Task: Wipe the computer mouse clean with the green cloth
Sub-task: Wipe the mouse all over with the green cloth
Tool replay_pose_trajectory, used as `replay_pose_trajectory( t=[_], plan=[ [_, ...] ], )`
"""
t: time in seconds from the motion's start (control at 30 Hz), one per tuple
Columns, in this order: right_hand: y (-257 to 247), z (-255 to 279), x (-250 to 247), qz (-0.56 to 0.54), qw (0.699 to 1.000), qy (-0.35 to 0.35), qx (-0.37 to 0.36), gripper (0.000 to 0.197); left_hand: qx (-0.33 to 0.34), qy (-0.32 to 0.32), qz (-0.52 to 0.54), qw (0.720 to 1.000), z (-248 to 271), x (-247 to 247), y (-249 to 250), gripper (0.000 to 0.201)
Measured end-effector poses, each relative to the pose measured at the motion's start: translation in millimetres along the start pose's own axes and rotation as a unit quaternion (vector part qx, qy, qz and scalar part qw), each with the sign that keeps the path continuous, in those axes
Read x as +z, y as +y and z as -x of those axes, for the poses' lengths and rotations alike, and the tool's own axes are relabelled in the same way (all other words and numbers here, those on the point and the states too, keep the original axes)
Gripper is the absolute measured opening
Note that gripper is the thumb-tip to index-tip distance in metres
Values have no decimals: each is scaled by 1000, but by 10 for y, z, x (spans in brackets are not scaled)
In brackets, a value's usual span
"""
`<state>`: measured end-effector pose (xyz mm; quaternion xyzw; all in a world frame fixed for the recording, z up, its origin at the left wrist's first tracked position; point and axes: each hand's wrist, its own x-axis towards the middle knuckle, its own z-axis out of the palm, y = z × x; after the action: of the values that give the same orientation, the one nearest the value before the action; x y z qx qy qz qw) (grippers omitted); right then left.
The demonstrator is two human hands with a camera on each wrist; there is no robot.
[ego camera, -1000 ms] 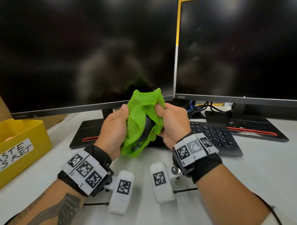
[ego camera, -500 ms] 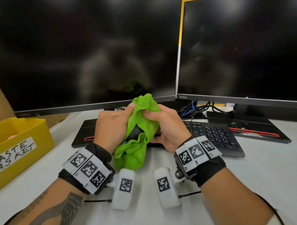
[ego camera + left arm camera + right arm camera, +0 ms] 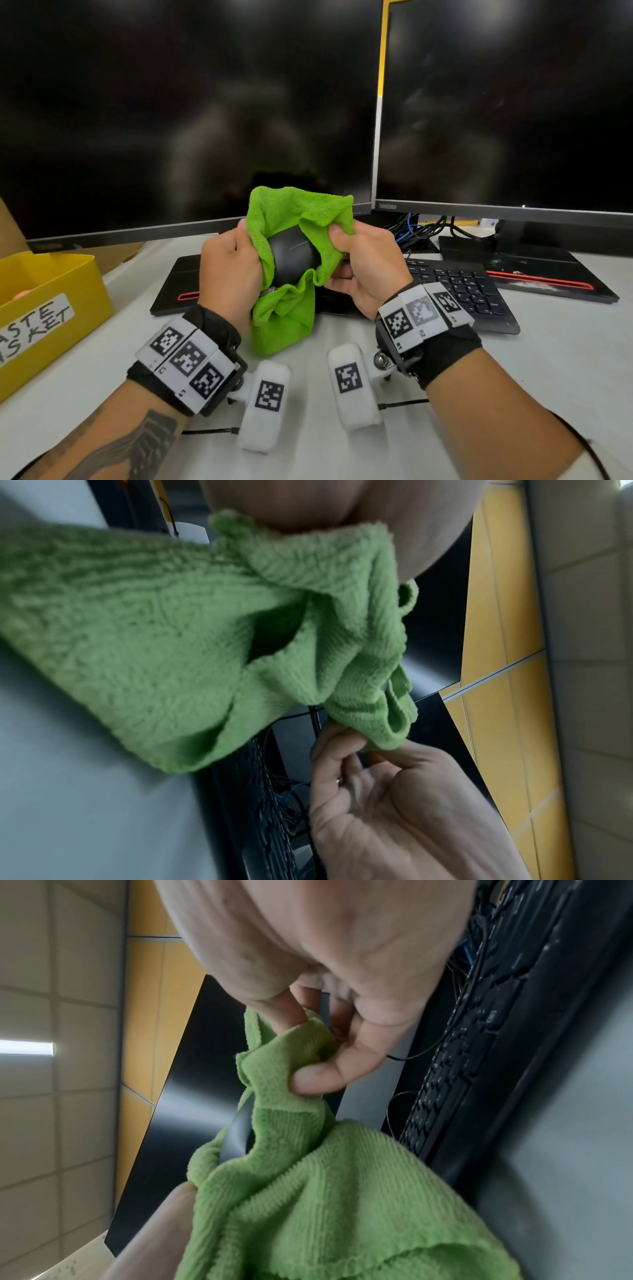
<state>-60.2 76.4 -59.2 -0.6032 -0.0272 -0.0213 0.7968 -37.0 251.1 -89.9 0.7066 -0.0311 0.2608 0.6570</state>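
Observation:
A black computer mouse (image 3: 293, 255) is held up above the desk, wrapped on most sides by the green cloth (image 3: 287, 308). Its rounded dark top shows through a gap in the cloth. My left hand (image 3: 233, 267) grips the mouse through the cloth from the left. My right hand (image 3: 366, 263) pinches a fold of the cloth at the mouse's right side between thumb and fingers. In the left wrist view the green cloth (image 3: 171, 631) hides the mouse, and the right hand (image 3: 387, 799) pinches its corner. In the right wrist view a sliver of the mouse (image 3: 240, 1131) shows beside the cloth (image 3: 325, 1191).
Two dark monitors (image 3: 171, 113) stand close behind my hands. A black keyboard (image 3: 462, 291) lies to the right on the white desk (image 3: 548, 359). A yellow waste basket (image 3: 51, 301) sits at the left edge. Cables (image 3: 418, 229) run under the right monitor.
The cloth has been pulled open over the mouse, so its black top is now bare. My right hand has shifted right with a pinched fold of cloth.

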Motion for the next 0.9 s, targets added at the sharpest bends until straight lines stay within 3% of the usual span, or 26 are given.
replay_pose_trajectory(
  t=[0.13, 0.2, 0.3, 0.43, 0.53, 0.63, 0.7, 0.77, 0.8, 0.9],
  plan=[
    [6, -9, -25, -21, 1000, -9, -3, 24, -68, -17, 69, 995, 110, 76, 275, 51],
    [14, -14, -32, -31, 999, -26, -6, 29, -113, -73, 117, 984, 189, 133, 335, 41],
    [25, -4, -35, -22, 998, -51, -15, 29, -117, -113, 123, 979, 286, 162, 409, 37],
    [41, 35, -31, 22, 996, -87, -27, 37, 17, -125, -74, 989, 232, 79, 406, 24],
    [69, 42, -7, 41, 995, -88, -32, 46, 96, -144, -167, 971, 198, 29, 338, 31],
    [57, 37, 0, 36, 997, -68, -33, 38, 146, -151, -228, 951, 207, 35, 360, 23],
    [27, 35, -14, 20, 998, -57, -33, 25, 105, -146, -166, 970, 227, 54, 362, 19],
    [0, 36, -19, 8, 998, -51, -34, 11, 9, -145, -53, 988, 260, 92, 358, 47],
    [-10, 39, -17, 1, 999, -40, -34, 6, -28, -150, -3, 988, 290, 118, 366, 48],
    [-9, 22, -27, -12, 999, -1, -35, 15, -64, -177, 64, 980, 358, 159, 387, 27]
  ],
)
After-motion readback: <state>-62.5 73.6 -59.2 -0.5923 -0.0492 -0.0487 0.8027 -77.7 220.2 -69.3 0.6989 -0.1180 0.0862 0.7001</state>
